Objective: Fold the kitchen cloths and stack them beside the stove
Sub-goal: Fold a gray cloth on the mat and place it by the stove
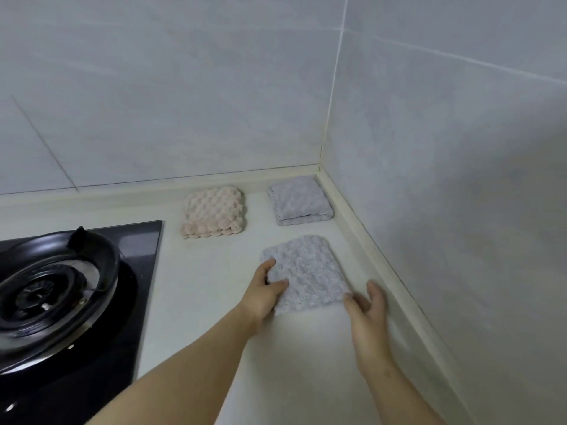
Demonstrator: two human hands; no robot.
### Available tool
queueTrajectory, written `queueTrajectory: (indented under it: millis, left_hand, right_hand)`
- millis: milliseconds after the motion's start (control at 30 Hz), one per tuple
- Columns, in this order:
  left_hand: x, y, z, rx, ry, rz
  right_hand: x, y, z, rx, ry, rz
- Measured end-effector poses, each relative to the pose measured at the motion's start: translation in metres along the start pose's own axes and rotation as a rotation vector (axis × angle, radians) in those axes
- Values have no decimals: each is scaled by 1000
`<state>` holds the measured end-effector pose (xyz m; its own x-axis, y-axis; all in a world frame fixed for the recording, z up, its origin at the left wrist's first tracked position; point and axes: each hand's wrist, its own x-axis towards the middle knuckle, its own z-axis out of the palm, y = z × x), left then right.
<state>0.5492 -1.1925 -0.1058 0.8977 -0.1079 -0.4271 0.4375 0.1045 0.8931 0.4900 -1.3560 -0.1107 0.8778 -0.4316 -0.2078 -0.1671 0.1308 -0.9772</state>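
At the left edge of the grey bubble-textured folded cloth (310,271), I see the left hand (265,291) clamped on it, thumb lying on top and a finger hooked round the far side of that edge. The right hand (368,305) sits at the cloth's near right corner with fingers apart and loosely bent. Its thumb touches or nearly touches the corner, and I cannot tell whether it has any hold. I judge the hands flank the cloth this way to square it or lift it as one flat packet, so the fold does not spring open.

This cloth lies on the pale counter (199,317), between the stove and the right-hand wall, apart from the others. Beyond it, the smooth grey folded cloth (299,199) is tucked into the back corner against the wall trim. The pink bubble-textured folded cloth (213,213) lies to its left, just beside the black glass gas stove (141,256).

All three look folded but lie singly, so by my reading the stacking is not yet done. The pink one sits nearest the stove and would make a sensible base.

As for containers, I find none in view. The stove's black burner ring (76,256) carries no pot, and nothing holds the cloths but the counter.
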Motion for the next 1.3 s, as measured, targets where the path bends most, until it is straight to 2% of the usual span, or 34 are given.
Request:
queueTrajectory:
  millis: [300, 533, 733, 933, 1067, 1167, 1300]
  left_hand:
    - [47, 11, 26, 219, -41, 60]
    - [40, 8, 27, 233, -69, 119]
    - [26, 2, 44, 220, -143, 97]
    - [20, 7, 48, 123, -172, 98]
    - [-4, 5, 30, 81, -94, 112]
    - [-23, -2, 5, 252, 14, 78]
    - [-70, -12, -45, 193, 93, 61]
  right_hand:
    - [18, -3, 9, 79, 50, -10]
    - [15, -6, 9, 160, 84, -25]
    - [6, 10, 13, 127, 221, -88]
    - [-15, 5, 5, 124, 136, -62]
    - [-31, 5, 12, 128, 122, -26]
    - [-52, 9, 34, 121, 7, 2]
    - [-89, 21, 79, 81, -164, 40]
